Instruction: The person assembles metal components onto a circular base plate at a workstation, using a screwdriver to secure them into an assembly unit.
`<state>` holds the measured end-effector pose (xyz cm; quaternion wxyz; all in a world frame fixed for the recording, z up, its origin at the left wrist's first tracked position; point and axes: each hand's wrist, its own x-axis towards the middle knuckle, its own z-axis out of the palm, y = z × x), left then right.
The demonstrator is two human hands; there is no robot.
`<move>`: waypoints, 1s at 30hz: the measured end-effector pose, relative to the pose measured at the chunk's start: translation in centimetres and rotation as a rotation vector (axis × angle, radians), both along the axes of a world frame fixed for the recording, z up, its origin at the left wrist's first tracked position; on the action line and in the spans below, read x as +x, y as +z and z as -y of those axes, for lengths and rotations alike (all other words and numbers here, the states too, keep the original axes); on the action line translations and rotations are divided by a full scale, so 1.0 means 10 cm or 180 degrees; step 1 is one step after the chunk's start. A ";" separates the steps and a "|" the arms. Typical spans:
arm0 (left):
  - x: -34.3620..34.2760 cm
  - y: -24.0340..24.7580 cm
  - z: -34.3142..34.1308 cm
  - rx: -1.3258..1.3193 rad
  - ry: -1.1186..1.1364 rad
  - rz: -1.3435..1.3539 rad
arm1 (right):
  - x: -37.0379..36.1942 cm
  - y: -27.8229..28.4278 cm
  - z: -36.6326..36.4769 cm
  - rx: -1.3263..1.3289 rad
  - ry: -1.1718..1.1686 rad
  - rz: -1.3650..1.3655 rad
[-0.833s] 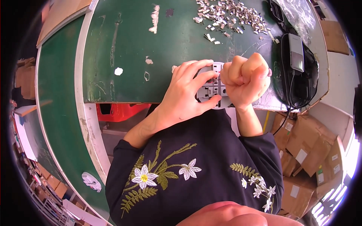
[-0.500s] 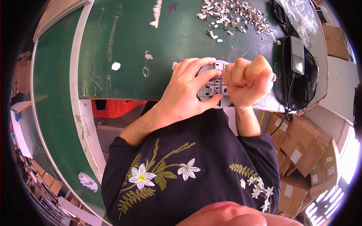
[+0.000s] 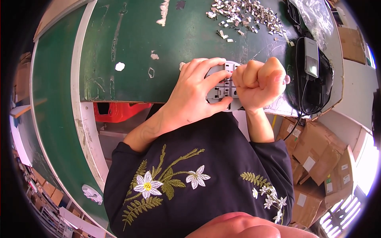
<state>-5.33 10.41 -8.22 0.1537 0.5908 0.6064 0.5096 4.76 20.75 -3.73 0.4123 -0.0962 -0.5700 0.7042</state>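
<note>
A round, light grey plastic housing (image 3: 220, 93) with slots and small metal pieces inside lies at the table's near edge. My left hand (image 3: 194, 85) is curved over it from the left. Its fingers and thumb grip the housing. At the housing's right side my right hand (image 3: 260, 82) is closed in a fist around a slim hand tool. Only the tool's rounded end (image 3: 286, 79) sticks out past the thumb; its kind is hidden. A small red spot shows between the hands, beside the fingertips.
The green table (image 3: 127, 43) has scattered small metal clips (image 3: 248, 16) at the far right. A grey device (image 3: 312, 57) with a cable lies on a black bundle (image 3: 327, 87) by the right edge. A red stool (image 3: 123, 112) stands below; cardboard boxes (image 3: 321, 146) are stacked right.
The whole view has shifted slightly. Both hands keep their places around the housing; the right fist has turned a little, and the tool's rounded end shows more clearly.
</note>
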 end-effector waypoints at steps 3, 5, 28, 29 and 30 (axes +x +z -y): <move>-0.01 0.00 0.00 -0.0005 0.0009 -0.0002 | 0.04 -0.04 -0.03 -0.0088 0.0099 -0.0120; -0.01 0.02 0.00 -0.0024 -0.0002 0.0013 | 0.07 -0.06 -0.05 -0.0138 0.0232 -0.0250; -0.02 -0.01 0.02 -0.0051 -0.0055 -0.0046 | 0.03 0.08 -0.09 -0.0401 0.0198 -0.0043; -0.02 -0.04 0.03 -0.0038 -0.0073 -0.0016 | 0.04 0.10 -0.16 -0.0360 0.0384 -0.0289; -0.02 -0.05 0.04 -0.0027 -0.0092 0.0015 | 0.05 0.12 -0.22 -0.0320 0.0571 -0.0532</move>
